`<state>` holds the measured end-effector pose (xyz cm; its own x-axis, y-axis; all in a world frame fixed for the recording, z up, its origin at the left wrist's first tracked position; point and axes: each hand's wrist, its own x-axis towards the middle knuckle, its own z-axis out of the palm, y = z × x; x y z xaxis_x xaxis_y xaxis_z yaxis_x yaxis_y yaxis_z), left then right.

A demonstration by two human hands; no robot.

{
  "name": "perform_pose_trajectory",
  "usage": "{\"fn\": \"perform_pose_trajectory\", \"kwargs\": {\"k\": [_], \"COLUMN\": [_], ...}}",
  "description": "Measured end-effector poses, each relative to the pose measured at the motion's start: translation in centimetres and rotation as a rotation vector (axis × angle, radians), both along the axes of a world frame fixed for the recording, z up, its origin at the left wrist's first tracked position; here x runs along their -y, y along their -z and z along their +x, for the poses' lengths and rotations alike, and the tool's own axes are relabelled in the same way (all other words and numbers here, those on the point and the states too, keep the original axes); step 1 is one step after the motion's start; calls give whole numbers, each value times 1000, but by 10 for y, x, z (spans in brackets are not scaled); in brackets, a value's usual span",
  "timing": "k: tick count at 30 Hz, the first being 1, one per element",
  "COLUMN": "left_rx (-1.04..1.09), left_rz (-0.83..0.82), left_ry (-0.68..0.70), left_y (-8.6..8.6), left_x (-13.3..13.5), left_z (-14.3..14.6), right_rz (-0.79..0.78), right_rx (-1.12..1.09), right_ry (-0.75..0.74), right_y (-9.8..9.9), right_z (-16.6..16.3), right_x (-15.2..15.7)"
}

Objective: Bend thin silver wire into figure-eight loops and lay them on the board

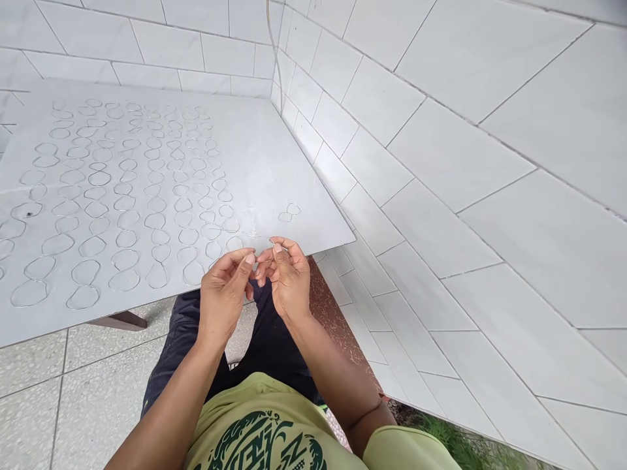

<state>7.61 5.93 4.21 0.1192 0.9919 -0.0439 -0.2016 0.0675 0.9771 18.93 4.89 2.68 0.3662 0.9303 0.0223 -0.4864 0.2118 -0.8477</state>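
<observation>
My left hand (224,292) and my right hand (288,276) meet just off the near edge of a white board (274,156), fingers pinched together at the tips. Between them they hold a thin clear strand (258,237) that runs past the fingertips; it is almost too fine to see. The board carries several rows of small clear loops (122,196), rounded and pear-shaped. Two loops (289,212) lie apart from the rows, just beyond my fingers.
A white tiled wall (441,163) rises close on the right and behind the board. A thin cord (274,52) hangs down in the corner. Speckled floor tiles (73,391) lie below the board. My knees in dark trousers (264,339) are beneath my hands.
</observation>
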Motion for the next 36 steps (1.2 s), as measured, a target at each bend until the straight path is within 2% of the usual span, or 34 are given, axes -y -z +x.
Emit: {"fn": "perform_pose_trajectory", "kwargs": {"k": [4, 11, 19, 26, 31, 36], "left_rx": [-63, -35, -137, -18, -6, 94], "left_rz": [40, 78, 46, -14, 13, 18], "left_ry": [-78, -29, -89, -99, -114, -48], "left_y": [-2, -11, -4, 5, 11, 16], "left_x": [2, 11, 5, 5, 10, 10], "left_z": [-2, -2, -13, -13, -11, -13], "right_rz": [-46, -84, -66, -40, -46, -42], "right_rx": [8, -2, 270, 513, 598, 623], "right_ry": [1, 3, -15, 20, 76, -2], "right_y": [3, 10, 17, 20, 25, 24], "right_z": [-7, -13, -16, -13, -14, -11], "right_x": [6, 12, 22, 27, 29, 31]}}
